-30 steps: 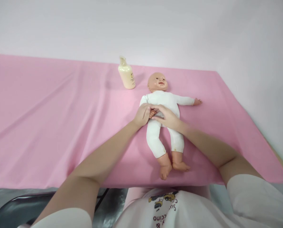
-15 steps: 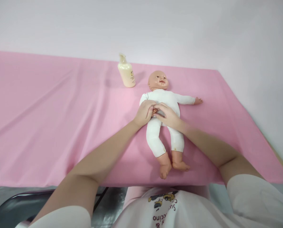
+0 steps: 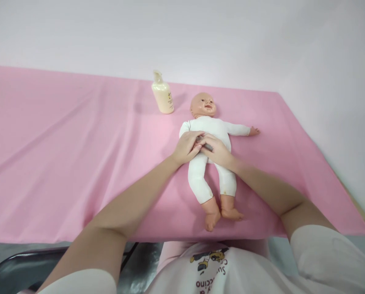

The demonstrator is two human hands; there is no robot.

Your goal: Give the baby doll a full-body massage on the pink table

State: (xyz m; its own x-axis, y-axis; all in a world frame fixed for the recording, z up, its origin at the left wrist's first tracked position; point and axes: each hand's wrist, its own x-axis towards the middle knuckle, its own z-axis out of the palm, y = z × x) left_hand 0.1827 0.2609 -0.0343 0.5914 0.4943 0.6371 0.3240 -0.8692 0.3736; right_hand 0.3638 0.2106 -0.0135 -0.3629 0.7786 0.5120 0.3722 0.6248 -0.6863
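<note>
A baby doll in a white suit lies face up on a pink cloth. The left hand and right hand close together around its small hand at the belly. It looks light and soft-bodied, best held by the torso. Beyond stands a pump bottle of cream lotion.

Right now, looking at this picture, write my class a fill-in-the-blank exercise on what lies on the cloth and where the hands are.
1. The doll lies on its back on a cloth coloured ____.
2. Both the left hand and the right hand rest on the doll's ____.
3. The cream bottle stands upright beside the doll's ____.
4. The doll's suit is ____ in colour.

Missing words: pink; belly; head; white
</note>
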